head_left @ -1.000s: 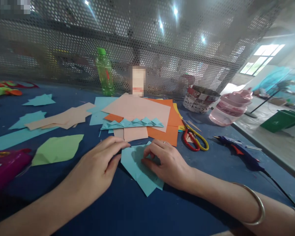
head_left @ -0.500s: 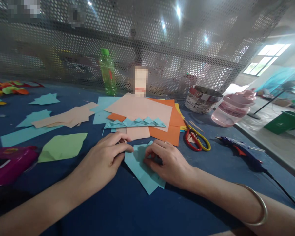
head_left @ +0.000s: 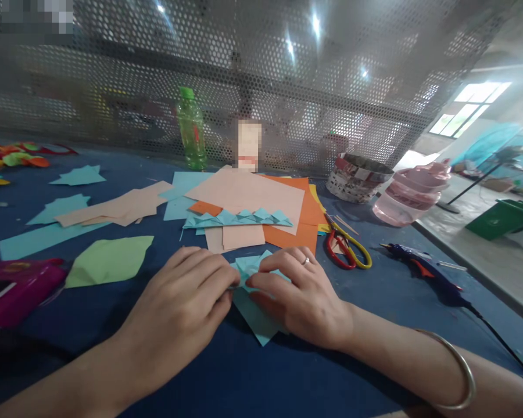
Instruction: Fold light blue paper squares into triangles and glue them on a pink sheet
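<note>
Item: light blue paper [head_left: 259, 322], lying on the dark blue counter [head_left: 261, 392] between the two hands, near side of the loose coloured sheets. One corner points toward the wearer; the upper part looks creased or layered, though the fingers hide how many plies there are.

Hands: left hand [head_left: 187, 296] has its thumb and fingertips brought together at the left edge of the paper, apparently pinching it. Right hand [head_left: 307, 296] lies over the right part, fingers curled, fingertips at the upper face; cannot tell whether its thumb and forefinger meet on a fold.

Handling estimate: very light, so a careless sleeve or draught could shift it. Thin and bendable, but probably crisp enough to keep a sharp crease; the toothed blue strip [head_left: 239, 219] lying on the pile suggests similar stock. Matt surface, low slip expected against dry skin. Main weakness: dented corners, stray wrinkles, tearing along a fold worked too often.

Hold: best taken at an edge or a folded corner, between thumb and forefinger pads, light pressure. Other hand flat near the crease as an anchor. Avoid squeezing the middle of the sheet, where it would likely buckle
</note>
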Available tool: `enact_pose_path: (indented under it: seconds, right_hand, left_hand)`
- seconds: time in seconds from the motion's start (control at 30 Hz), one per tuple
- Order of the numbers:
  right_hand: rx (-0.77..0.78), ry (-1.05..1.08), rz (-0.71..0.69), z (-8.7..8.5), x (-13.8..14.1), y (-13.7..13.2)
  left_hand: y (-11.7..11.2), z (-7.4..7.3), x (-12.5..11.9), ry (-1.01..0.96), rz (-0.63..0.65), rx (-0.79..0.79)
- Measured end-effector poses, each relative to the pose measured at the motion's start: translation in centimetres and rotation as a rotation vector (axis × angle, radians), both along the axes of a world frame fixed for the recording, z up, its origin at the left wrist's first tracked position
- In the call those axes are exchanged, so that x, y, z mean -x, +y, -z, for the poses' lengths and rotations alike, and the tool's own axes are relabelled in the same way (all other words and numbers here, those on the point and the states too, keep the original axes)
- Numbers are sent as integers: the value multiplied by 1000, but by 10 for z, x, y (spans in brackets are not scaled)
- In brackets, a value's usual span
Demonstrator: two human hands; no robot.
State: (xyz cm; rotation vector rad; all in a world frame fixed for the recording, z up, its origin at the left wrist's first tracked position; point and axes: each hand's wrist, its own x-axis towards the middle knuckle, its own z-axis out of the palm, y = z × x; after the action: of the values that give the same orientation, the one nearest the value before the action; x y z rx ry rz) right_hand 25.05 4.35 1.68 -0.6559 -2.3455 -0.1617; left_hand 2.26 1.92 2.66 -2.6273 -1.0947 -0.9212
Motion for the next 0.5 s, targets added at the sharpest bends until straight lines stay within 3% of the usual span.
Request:
enact_pose_path:
  seconds: [0.2, 0.5]
  right_hand:
    - [-9, -65, -5, 0, -4, 5]
    - [87, -92, 7, 5, -6, 11]
  left_hand:
    - [-7, 6, -2, -9, 63, 66]
    - [-1, 12, 1, -74, 33, 211]
